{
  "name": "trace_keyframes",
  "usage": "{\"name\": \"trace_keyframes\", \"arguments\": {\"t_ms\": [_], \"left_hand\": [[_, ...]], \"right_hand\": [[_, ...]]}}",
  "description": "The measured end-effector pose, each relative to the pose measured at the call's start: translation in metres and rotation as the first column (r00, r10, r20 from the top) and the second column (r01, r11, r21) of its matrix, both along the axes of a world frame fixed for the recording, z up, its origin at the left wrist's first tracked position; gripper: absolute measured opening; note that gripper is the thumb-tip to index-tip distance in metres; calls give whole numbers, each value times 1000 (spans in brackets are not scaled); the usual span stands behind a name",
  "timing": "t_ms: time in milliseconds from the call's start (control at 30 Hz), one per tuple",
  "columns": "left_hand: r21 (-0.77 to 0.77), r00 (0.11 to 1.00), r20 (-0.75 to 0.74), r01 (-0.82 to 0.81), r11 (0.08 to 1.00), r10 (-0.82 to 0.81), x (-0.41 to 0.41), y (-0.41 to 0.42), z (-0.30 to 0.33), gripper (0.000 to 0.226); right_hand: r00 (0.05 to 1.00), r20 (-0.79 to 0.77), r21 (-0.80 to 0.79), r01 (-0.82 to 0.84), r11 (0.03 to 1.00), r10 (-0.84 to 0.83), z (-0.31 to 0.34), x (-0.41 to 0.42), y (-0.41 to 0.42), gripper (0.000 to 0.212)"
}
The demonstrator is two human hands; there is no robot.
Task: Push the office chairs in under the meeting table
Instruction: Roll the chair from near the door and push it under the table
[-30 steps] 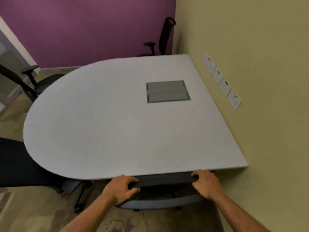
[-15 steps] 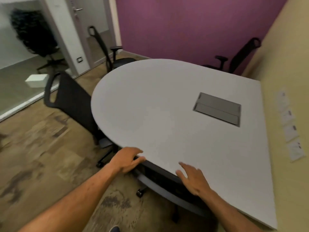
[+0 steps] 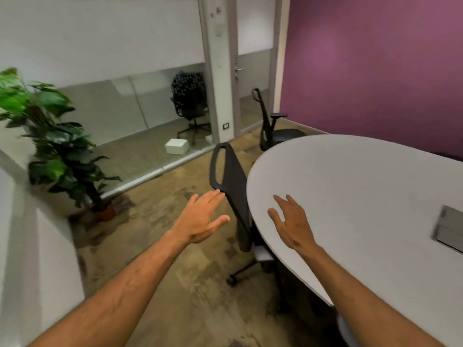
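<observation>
A white meeting table [image 3: 363, 196] with a rounded end fills the right side. A black mesh office chair [image 3: 230, 186] stands at the rounded end, its back upright and close to the table edge, its seat partly under the top. My left hand [image 3: 203, 219] is open, fingertips just short of that chair's back. My right hand [image 3: 290, 221] is open above the table edge, holding nothing. A second black chair [image 3: 270, 126] stands farther back by the purple wall, turned sideways, its seat near the table's far curve.
A potted plant [image 3: 57, 151] stands at the left by a white ledge. Glass partition and door frame [image 3: 215, 71] lie behind, with another chair [image 3: 190, 101] and a white box [image 3: 176, 146] beyond the glass. A grey cable hatch [image 3: 451, 229] is set in the table.
Both hands have let go of the chair at the table's straight end. The view has swung left to the chair at the rounded end, and both open hands now reach toward it.
</observation>
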State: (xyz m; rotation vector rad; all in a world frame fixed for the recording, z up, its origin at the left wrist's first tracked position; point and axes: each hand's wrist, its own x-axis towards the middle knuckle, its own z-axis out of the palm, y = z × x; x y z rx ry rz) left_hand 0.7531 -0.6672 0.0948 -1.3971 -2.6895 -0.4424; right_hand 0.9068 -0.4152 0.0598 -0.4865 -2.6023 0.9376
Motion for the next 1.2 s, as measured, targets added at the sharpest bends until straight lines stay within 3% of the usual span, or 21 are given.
{"name": "trace_keyframes", "arguments": {"t_ms": [233,533,833,1067,1200], "left_hand": [[119,998,-49,-33,992,39,-135,-51,51,76],[238,998,-55,42,970,-30,-332,-8,66,75],[166,999,-22,34,986,-31,-568,13,49,78],[139,996,32,82,987,-87,-768,68,7,78],[142,991,65,109,984,-119,-883,120,-7,84]], "right_hand": [[983,-181,31,46,998,-39,39,-141,-53,68],[940,-323,-6,110,994,-106,37,-327,-19,59],[945,-242,-166,183,969,-220,1,-518,33,59],[933,-214,-146,262,954,-289,-13,-674,90,56],[905,-148,-118,385,915,-399,-34,-755,127,66]]}}
